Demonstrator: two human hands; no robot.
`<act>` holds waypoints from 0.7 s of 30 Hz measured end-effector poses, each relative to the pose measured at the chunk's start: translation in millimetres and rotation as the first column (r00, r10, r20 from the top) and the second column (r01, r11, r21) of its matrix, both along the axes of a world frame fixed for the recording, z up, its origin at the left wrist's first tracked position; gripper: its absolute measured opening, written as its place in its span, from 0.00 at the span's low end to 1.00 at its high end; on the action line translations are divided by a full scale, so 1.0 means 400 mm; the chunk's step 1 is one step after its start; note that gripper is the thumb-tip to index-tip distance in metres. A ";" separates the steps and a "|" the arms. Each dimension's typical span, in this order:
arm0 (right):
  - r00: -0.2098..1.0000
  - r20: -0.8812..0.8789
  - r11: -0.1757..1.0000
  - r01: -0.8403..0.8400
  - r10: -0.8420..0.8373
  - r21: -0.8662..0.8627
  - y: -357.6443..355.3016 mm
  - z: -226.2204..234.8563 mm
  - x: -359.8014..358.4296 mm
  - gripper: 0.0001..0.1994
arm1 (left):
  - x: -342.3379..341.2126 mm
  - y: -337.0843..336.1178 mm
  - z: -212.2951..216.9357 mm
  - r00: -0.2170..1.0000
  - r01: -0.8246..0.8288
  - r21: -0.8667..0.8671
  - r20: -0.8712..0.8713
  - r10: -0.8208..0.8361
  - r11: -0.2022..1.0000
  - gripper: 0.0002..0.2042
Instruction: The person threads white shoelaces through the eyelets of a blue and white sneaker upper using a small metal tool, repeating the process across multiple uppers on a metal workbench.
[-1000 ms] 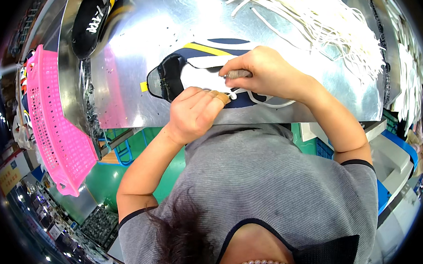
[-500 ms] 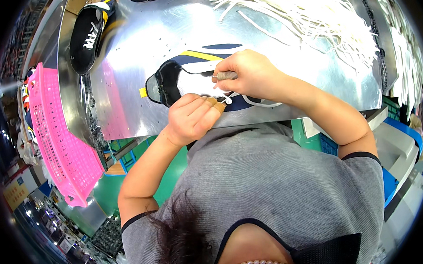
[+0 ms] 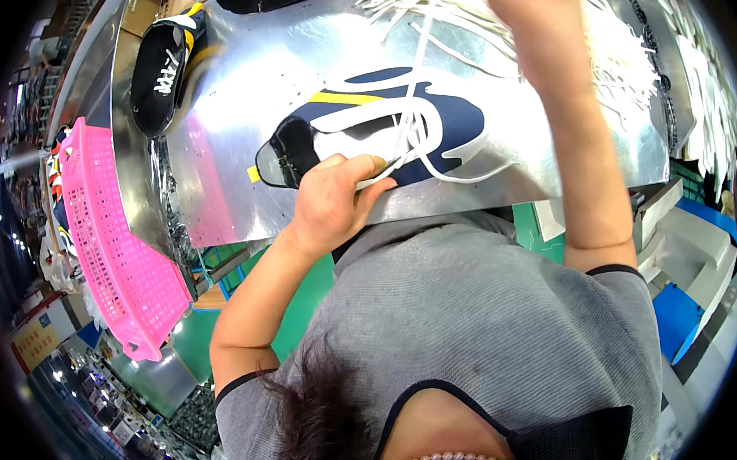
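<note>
Two hands work on one shoe here. One navy shoe upper [image 3: 397, 130] with a yellow stripe and white trim lies flat on the shiny metal table [image 3: 239, 96], just in front of my body. With my left hand [image 3: 330, 203] closed, I press on its near edge, and the fingers pinch the white lace [image 3: 417, 113] where it leaves the upper. My right hand [image 3: 540, 17] is lifted high at the far side, above the pile of loose white laces [image 3: 624, 54]; the lace rises up to it, but the picture cuts the fingers off, so I cannot tell how they grip. I think the pull should be straight and even, while the left hand keeps the upper flat so it does not slide or fold. Counting what I see: one upper in work, one black shoe upper [image 3: 160, 70] at the left far corner of the table, one pink plastic basket [image 3: 106, 241] beside the table on my left, and many laces in the pile, too many to count.
</note>
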State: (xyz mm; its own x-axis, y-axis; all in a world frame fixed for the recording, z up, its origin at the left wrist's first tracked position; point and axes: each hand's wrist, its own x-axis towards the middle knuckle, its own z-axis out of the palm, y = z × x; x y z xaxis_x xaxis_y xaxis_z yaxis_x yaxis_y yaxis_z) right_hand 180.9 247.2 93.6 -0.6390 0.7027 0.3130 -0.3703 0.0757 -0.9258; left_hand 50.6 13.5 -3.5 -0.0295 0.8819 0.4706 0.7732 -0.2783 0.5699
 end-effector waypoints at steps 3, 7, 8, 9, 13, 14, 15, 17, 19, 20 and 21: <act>0.946 0.309 0.995 -0.091 0.096 -0.031 -0.092 -0.163 -0.002 0.06 | -0.004 0.021 0.036 1.000 -0.005 -0.204 0.004 0.006 0.979 0.34; 0.957 0.248 0.973 -0.100 0.151 -0.207 -0.107 -0.211 -0.001 0.07 | 0.014 0.031 0.051 0.985 -0.089 -0.254 0.118 0.122 0.963 0.36; 0.961 0.240 0.974 -0.086 0.136 -0.209 -0.107 -0.216 -0.007 0.08 | 0.026 0.018 0.055 0.987 -0.155 -0.218 -0.001 0.159 0.963 0.34; 0.966 0.232 0.977 -0.065 0.113 -0.204 -0.102 -0.219 -0.014 0.08 | 0.038 0.010 0.061 0.974 -0.209 -0.169 -0.119 0.191 0.963 0.33; 0.972 0.235 0.976 0.033 0.019 -0.217 -0.111 -0.277 -0.030 0.08 | 0.079 0.014 0.043 0.887 -0.303 0.119 -0.328 0.325 0.946 0.25; 0.978 0.208 0.965 0.045 0.009 -0.257 -0.117 -0.285 -0.029 0.08 | 0.086 0.023 0.035 0.874 -0.311 0.130 -0.349 0.337 0.941 0.23; 0.983 0.183 0.953 0.050 0.005 -0.300 -0.124 -0.290 -0.027 0.08 | 0.095 0.030 0.027 0.859 -0.326 0.138 -0.369 0.354 0.935 0.21; 0.986 0.163 0.967 0.064 -0.024 -0.246 -0.127 -0.283 -0.023 0.08 | 0.095 0.048 0.015 0.852 -0.340 0.128 -0.377 0.363 0.932 0.14; 0.989 0.144 0.971 0.073 -0.040 -0.229 -0.121 -0.296 -0.023 0.08 | 0.080 0.052 0.005 0.860 -0.322 0.150 -0.366 0.355 0.935 0.13; 0.990 0.139 0.972 0.069 -0.039 -0.224 -0.120 -0.297 -0.022 0.08 | 0.079 0.053 0.003 0.852 -0.328 0.161 -0.375 0.365 0.931 0.12; 0.988 0.149 0.976 0.074 -0.043 -0.207 -0.122 -0.297 -0.022 0.08 | 0.079 0.049 0.001 0.843 -0.333 0.166 -0.388 0.372 0.928 0.12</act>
State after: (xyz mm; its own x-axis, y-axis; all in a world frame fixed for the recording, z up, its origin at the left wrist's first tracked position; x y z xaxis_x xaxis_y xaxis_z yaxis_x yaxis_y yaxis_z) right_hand 172.0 198.4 -25.3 -0.6220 0.7805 0.0623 -0.2340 -0.1094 -0.9661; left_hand 82.0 33.3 -3.0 -0.1205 0.8024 0.5845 0.9850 0.0234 0.1709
